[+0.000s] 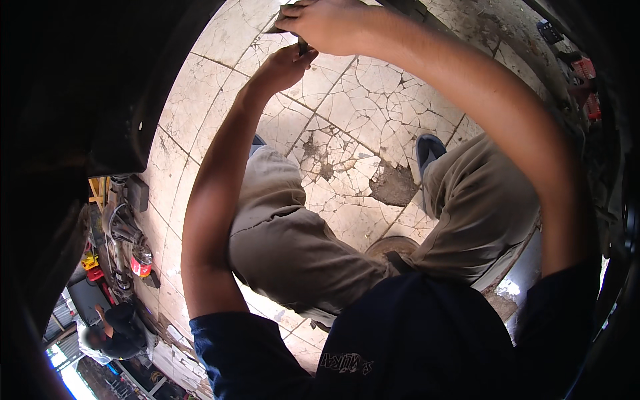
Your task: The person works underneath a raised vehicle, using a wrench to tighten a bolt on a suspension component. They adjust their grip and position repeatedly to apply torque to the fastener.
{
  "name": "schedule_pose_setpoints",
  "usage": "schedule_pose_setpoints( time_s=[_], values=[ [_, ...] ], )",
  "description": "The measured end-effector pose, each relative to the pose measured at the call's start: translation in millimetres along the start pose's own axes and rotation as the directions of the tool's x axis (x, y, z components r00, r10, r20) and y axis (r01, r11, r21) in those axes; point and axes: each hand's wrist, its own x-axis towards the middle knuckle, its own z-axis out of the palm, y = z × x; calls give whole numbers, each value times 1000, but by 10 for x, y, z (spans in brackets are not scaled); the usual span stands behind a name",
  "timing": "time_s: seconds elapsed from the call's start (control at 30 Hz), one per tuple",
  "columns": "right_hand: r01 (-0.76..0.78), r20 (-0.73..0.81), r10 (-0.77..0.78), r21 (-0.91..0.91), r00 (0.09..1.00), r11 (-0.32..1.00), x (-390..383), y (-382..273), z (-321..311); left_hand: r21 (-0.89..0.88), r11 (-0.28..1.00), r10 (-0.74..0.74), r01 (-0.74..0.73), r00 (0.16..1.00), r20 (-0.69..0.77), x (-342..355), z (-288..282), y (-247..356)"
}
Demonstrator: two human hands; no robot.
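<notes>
Both my arms reach up to the top edge of the view, with the hands close together above the tiled floor. My left hand (285,67) is closed, its thumb and fingers bent round a small dark piece that I cannot make out. Just above and to the right, my right hand (328,25) has its fingers curled over a dark, flat, thin-edged piece (288,12). Part of that piece is cut off by the frame and covered by the fingers. Whether the two dark parts belong to one thing, I cannot tell.
Cracked pale tiles (360,93) cover the floor, with a broken dark patch (393,185) between my feet. A large black shape fills the left side. Beyond it lie a greasy axle-like part (123,223), a red-labelled bottle (141,261) and another person (120,330). Red crates (585,70) stand right.
</notes>
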Motion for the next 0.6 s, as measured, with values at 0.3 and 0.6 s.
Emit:
schedule_pose_setpoints(
  time_s=[0.3,0.6],
  values=[
    [-99,-290,99,14,952,995,102,-153,358,15,998,59,-59,998,-20,34,18,-132],
    [-212,-195,202,-32,960,977,206,-274,349,156,983,111,-99,991,-72,59,29,-240]
  ],
)
